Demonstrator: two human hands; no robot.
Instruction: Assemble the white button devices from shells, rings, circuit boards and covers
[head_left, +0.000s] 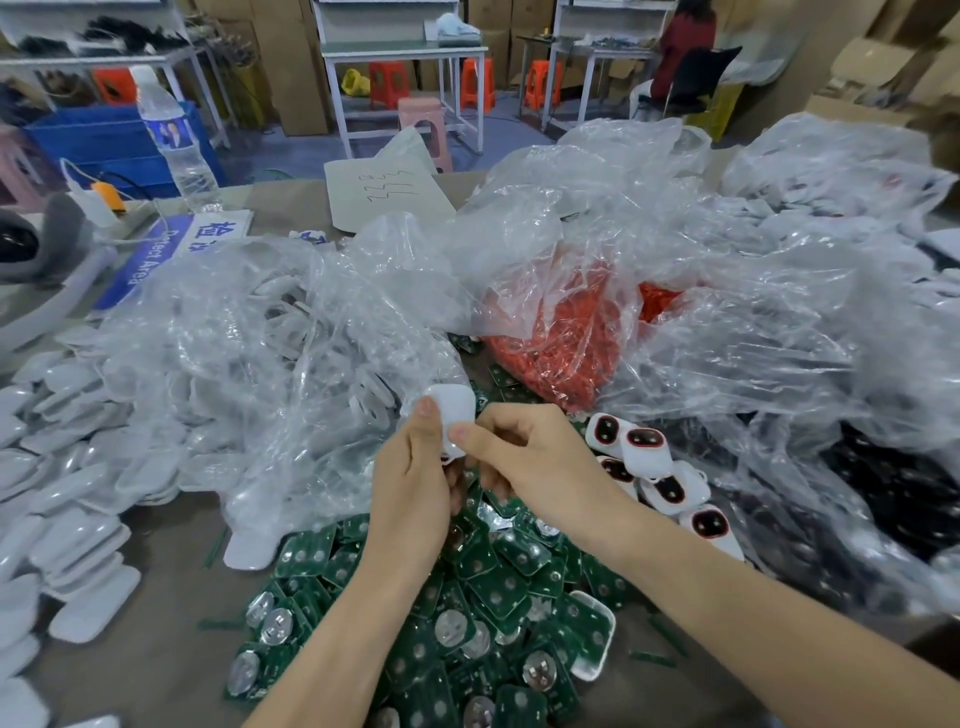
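Both hands pinch one white shell (457, 415) between thumbs and fingers, left hand (415, 483) and right hand (530, 457), above the green circuit boards (498, 587) heaped at the table's near edge.

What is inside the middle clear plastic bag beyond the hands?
A heap of small orange-red rings shows through the crumpled clear plastic bag; folds hide its bottom and rear.

The single camera sits on the person's head and looks forward and down across the table (171, 571). It is close above the left hand (410, 483) and right hand (524, 457), which hold a white shell (456, 410) near frame centre. Green circuit boards (498, 582) lie just below the lens. The wide angle bends the edges and reaches distant workbenches (405, 52) at the top.
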